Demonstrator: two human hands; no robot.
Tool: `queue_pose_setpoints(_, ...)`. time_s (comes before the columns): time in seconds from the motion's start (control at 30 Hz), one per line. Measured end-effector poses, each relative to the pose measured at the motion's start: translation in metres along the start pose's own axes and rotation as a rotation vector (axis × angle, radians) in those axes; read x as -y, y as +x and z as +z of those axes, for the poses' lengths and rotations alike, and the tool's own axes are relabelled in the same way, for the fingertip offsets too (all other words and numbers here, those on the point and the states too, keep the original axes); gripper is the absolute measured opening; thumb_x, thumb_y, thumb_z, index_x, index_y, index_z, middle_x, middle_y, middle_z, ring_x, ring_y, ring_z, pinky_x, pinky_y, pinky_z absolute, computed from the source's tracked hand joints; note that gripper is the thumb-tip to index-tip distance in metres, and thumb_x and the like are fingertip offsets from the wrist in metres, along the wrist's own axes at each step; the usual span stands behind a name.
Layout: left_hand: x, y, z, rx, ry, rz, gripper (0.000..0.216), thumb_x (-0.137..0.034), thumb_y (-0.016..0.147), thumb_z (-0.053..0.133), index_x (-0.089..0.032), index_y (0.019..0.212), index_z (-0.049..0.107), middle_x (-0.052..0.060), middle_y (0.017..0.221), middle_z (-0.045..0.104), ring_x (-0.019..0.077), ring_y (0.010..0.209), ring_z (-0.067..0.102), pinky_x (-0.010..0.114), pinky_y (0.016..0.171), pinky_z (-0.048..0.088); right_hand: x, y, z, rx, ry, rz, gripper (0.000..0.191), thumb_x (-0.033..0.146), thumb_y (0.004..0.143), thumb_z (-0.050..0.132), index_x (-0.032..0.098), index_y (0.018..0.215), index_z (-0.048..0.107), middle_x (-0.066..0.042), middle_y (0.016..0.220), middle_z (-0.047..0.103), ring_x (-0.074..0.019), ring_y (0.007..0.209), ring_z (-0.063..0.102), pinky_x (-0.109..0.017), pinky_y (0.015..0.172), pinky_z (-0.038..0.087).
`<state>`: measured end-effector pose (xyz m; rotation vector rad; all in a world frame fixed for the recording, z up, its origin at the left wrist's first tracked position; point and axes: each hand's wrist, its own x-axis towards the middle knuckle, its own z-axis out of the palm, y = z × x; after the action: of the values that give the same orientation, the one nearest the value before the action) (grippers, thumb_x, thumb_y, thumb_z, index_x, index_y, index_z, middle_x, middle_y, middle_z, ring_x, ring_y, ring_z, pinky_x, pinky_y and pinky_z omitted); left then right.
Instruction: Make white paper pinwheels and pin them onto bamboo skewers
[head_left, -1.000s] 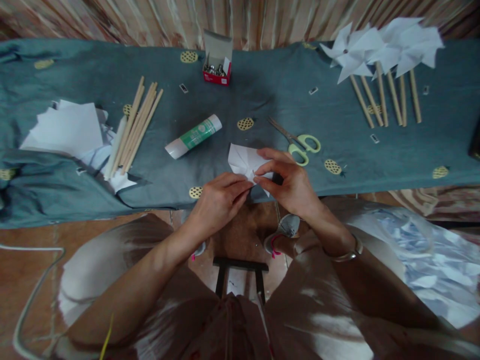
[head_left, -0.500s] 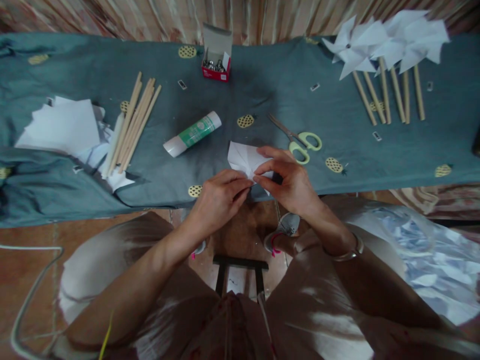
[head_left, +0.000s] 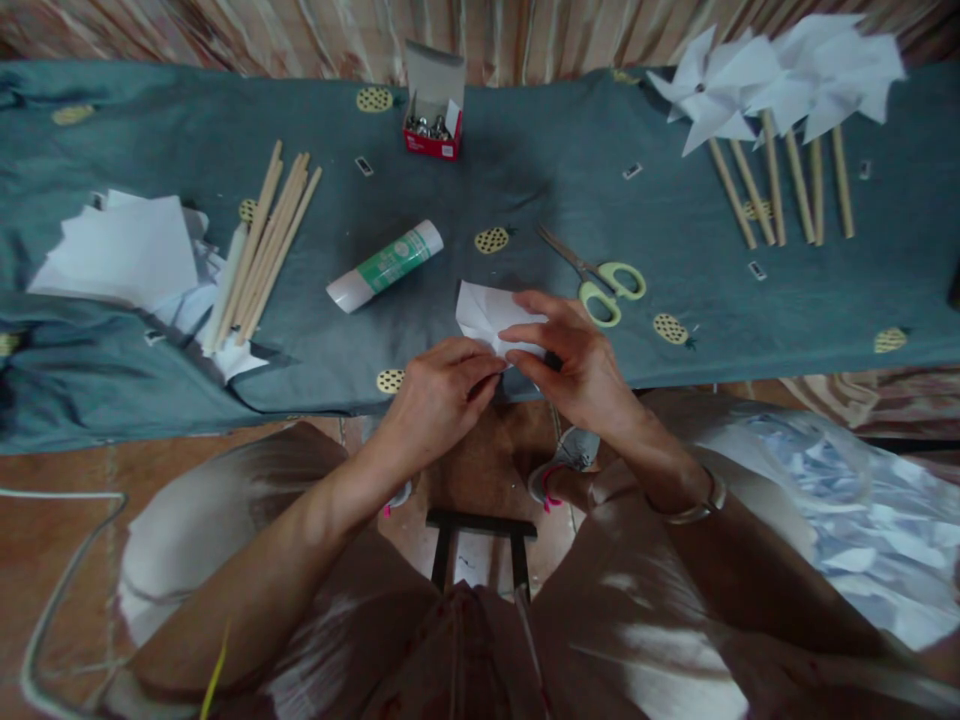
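Creased white paper (head_left: 484,308) sat over the near edge of the tabletop (head_left: 322,350), pinched by left grip (head_left: 448,388) and right grip (head_left: 576,358) — likely light, springy at folds, easily torn; best held gently near the folded middle.

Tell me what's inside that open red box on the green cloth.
Inside the red box are small, shiny metal pieces, too tiny to identify here. The box's front wall and the uppermost pieces cover the bottom, so anything lower down can't be seen.
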<state>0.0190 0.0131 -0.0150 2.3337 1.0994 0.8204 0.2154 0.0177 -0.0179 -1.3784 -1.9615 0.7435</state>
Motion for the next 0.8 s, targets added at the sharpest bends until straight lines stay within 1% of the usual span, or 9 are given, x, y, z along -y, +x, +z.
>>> queue_pose_setpoints(0.27,0.0,0.0,0.001,0.0,-0.007,-0.009,0.014,-0.014,0.089,0.058,-0.016,0.095,0.07,0.006,0.093,0.072,0.0158,0.086,0.069,0.029,0.079,0.057,-0.002,-0.002,0.0,0.046,-0.028,-0.039,0.021,0.031,0.091,0.055,0.035,0.104,0.071,0.001,0.136,0.056,-0.0275,0.13,0.048,-0.05,0.111,0.04)
queue_pose_setpoints(0.37,0.0,0.0,0.001,-0.004,-0.003,-0.001,0.014,-0.013,0.088,0.058,-0.015,0.095,0.07,0.006,0.094,0.073,0.0166,0.087,0.069,0.03,0.08,0.057,-0.002,-0.002,0.0,0.048,-0.037,-0.054,0.021,0.031,0.091,0.054,0.037,0.104,0.07,0.003,0.137,0.056,-0.027,0.131,0.047,-0.05,0.112,0.039)
queue_pose_setpoints(0.5,0.0,0.0,0.001,0.005,-0.01,-0.005,0.015,-0.011,0.088,0.058,-0.014,0.097,0.07,0.008,0.094,0.072,0.017,0.087,0.069,0.03,0.081,0.057,0.0,-0.004,0.0,0.06,-0.077,-0.084,0.026,0.022,0.09,0.051,0.033,0.105,0.068,0.0,0.14,0.053,-0.0272,0.133,0.045,-0.049,0.114,0.037)
queue_pose_setpoints(0.57,0.0,0.0,0.001,0.01,-0.014,-0.007,0.015,-0.012,0.088,0.058,-0.014,0.097,0.07,0.008,0.094,0.072,0.017,0.088,0.069,0.03,0.081,0.057,0.001,-0.005,0.001,0.065,-0.089,-0.084,0.03,0.017,0.088,0.049,0.033,0.106,0.066,0.0,0.142,0.051,-0.0273,0.134,0.044,-0.05,0.114,0.036)
queue_pose_setpoints(0.7,-0.001,-0.001,0.0,0.012,-0.001,-0.018,0.014,-0.013,0.088,0.058,-0.015,0.097,0.069,0.007,0.095,0.071,0.0168,0.088,0.068,0.029,0.08,0.057,0.003,-0.008,0.009,0.024,-0.079,-0.086,0.028,0.02,0.089,0.047,0.034,0.107,0.064,0.002,0.142,0.05,-0.0275,0.135,0.042,-0.054,0.114,0.035)
queue_pose_setpoints(0.8,-0.002,0.0,0.0,0.014,0.017,-0.011,0.015,-0.013,0.088,0.057,-0.015,0.098,0.068,0.006,0.097,0.069,0.0167,0.089,0.068,0.029,0.079,0.057,0.006,-0.011,0.016,-0.001,-0.119,-0.103,0.031,0.019,0.091,0.045,0.036,0.112,0.061,0.002,0.142,0.051,-0.0258,0.138,0.04,-0.053,0.115,0.034)
